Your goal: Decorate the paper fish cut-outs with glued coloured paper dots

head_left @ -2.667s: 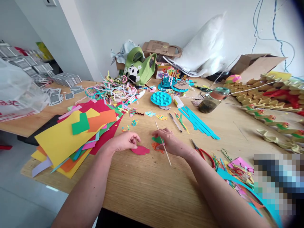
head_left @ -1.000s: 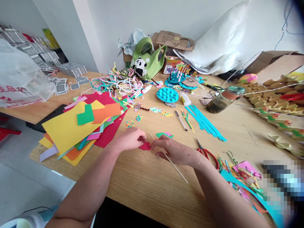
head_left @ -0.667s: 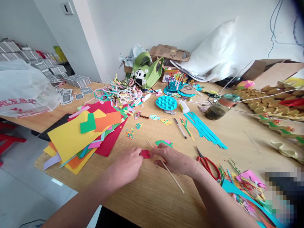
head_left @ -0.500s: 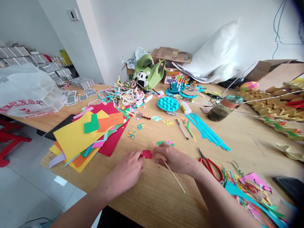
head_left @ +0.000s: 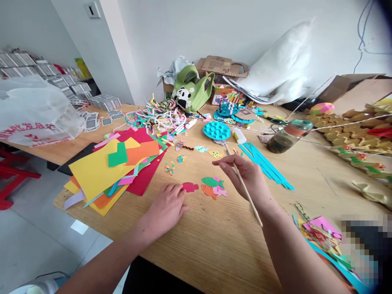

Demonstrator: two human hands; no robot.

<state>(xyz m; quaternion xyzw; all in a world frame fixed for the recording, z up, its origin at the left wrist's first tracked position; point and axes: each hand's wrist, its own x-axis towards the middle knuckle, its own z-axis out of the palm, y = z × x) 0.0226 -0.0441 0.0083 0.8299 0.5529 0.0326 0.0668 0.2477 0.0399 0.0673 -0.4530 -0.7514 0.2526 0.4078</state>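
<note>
On the wooden table (head_left: 196, 245), a crimson paper fish (head_left: 190, 187) lies flat. My left hand (head_left: 168, 204) rests at its left end, fingertips touching that edge and thumb spread apart. My right hand (head_left: 248, 175) is raised above the table, its fingers closed around a thin wooden stick (head_left: 248, 195) that slants up and away from me. Just right of the crimson fish are a green paper fish (head_left: 211, 182), an orange paper fish (head_left: 208, 190) and a pink paper piece (head_left: 220, 191). Small paper dots (head_left: 169, 168) lie farther back.
Stacked coloured paper (head_left: 98, 175) covers the left side. Behind stand a blue bumpy disc (head_left: 216, 130), a glue bottle (head_left: 239, 136) and a green panda bag (head_left: 196, 96). Blue paper strips (head_left: 269, 167), a glass jar (head_left: 286, 136), egg trays (head_left: 346, 130) and paper scraps (head_left: 321, 228) occupy the right.
My right hand has lifted off the crimson fish and moved up and to the right with the stick. The fish's tail and the orange fish now show. My left hand stays nearly in place.
</note>
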